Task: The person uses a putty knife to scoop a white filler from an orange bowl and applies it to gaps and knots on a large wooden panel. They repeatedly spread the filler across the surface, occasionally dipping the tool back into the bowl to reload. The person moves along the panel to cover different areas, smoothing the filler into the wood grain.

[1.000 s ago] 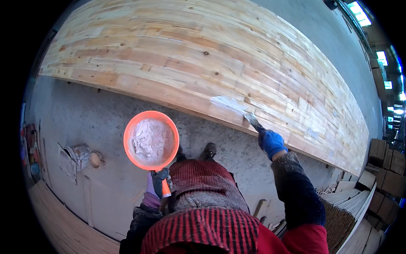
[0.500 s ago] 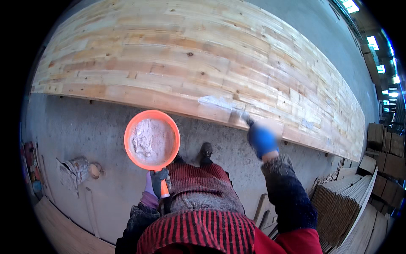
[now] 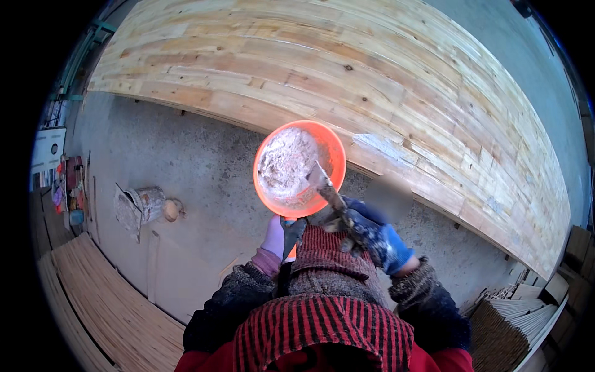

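The gloved left hand [image 3: 294,234] is closed around the handle [image 3: 291,253] of a round orange plastic pan [image 3: 338,150] holding pale pinkish paste [image 3: 286,160]. The blue-gloved right hand [image 3: 370,239] clamps its fingers on a paste-smeared scraper [image 3: 333,194], now dipping inside the pan; earlier it was at the pale wooden panel [image 3: 334,80] beyond.

Workshop: wooden panel [image 3: 310,68], stacked boards [image 3: 121,304]
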{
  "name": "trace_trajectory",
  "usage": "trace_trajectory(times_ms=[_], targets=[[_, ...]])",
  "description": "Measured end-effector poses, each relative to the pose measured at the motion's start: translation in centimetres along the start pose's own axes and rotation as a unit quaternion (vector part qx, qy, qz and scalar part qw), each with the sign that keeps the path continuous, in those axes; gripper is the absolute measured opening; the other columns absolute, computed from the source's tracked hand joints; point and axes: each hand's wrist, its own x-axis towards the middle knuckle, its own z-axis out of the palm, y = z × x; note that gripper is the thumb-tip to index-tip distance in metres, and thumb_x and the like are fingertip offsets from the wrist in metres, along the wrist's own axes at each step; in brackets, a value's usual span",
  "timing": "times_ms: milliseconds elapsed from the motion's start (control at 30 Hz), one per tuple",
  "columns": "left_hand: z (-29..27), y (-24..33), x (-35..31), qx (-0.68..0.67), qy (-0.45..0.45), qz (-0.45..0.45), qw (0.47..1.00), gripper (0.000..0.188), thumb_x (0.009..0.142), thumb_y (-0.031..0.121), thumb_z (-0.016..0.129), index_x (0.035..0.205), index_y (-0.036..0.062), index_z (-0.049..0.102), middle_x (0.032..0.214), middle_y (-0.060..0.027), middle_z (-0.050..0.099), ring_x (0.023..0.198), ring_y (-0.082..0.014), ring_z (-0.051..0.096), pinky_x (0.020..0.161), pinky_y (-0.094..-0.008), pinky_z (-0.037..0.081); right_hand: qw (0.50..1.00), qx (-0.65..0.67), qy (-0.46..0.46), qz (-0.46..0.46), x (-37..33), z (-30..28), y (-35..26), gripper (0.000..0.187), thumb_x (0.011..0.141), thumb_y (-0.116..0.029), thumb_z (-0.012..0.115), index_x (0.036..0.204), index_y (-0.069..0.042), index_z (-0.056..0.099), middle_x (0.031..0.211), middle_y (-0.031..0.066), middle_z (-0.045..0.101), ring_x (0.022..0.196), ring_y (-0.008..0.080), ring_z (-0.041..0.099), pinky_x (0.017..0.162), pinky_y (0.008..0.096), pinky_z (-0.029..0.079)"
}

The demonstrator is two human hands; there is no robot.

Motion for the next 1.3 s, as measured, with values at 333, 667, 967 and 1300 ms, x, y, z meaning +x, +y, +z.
trace_trajectory(times_ms=[333, 667, 967, 1300], targets=[[3.2, -1.1, 0.8, -0.241, -0.104, 0.009, 0.965, 0.027, 0.093, 0.007, 0.055, 0.118, -0.0021, 0.057, 0.109, -0.0083, 0.064, 0.099, -0.0156, 0.061, 0.082, -0.0309, 0.052, 0.956, 0.272, -0.030, 0.101, 2.1, 0.3, 2.2, 0.042, 0.101, -0.033, 0.048, 0.136, -0.010, 0.049, 0.099, 0.0070, 0.070, 0.054, 0.0049, 0.049, 0.044, 0.0177, 0.038], [7.2, 1.0, -0.8, -0.208, -0.104, -0.026, 0.972, 0.038, 0.097, 0.029, 0.045, 0.121, 0.0017, 0.057, 0.113, -0.0116, 0.062, 0.102, -0.0215, 0.060, 0.090, -0.0355, 0.049, 0.846, 0.524, -0.077, 0.058, 2.0, -0.6, 4.5, 0.035, 0.104, -0.031, 0.041, 0.126, -0.006, 0.052, 0.074, 0.0014, 0.056, 0.049, 0.0076, 0.042, 0.043, 0.0213, 0.036], [7.6, 1.0, -0.9, -0.054, -0.073, -0.022, 0.996, 0.023, 0.088, 0.004, 0.062, 0.111, 0.0015, 0.061, 0.094, -0.0036, 0.064, 0.075, -0.0133, 0.060, 0.070, -0.0259, 0.051, 0.911, 0.411, -0.020, 0.009, 0.1, -2.5, 3.8, 0.037, 0.102, -0.038, 0.043, 0.104, -0.003, 0.057, 0.056, -0.0007, 0.046, 0.040, 0.0097, 0.037, 0.038, 0.0240, 0.030], [6.7, 1.9, -1.4, 0.118, -0.044, 0.051, 0.991, 0.011, 0.090, 0.005, 0.060, 0.100, 0.0015, 0.064, 0.083, 0.0010, 0.061, 0.072, -0.0093, 0.056, 0.062, -0.0275, 0.046, 0.994, 0.076, 0.064, -0.048, 1.4, -3.2, 3.7, 0.050, 0.100, -0.030, 0.052, 0.144, -0.007, 0.042, 0.092, 0.0040, 0.068, 0.061, 0.0061, 0.056, 0.050, 0.0188, 0.040]])
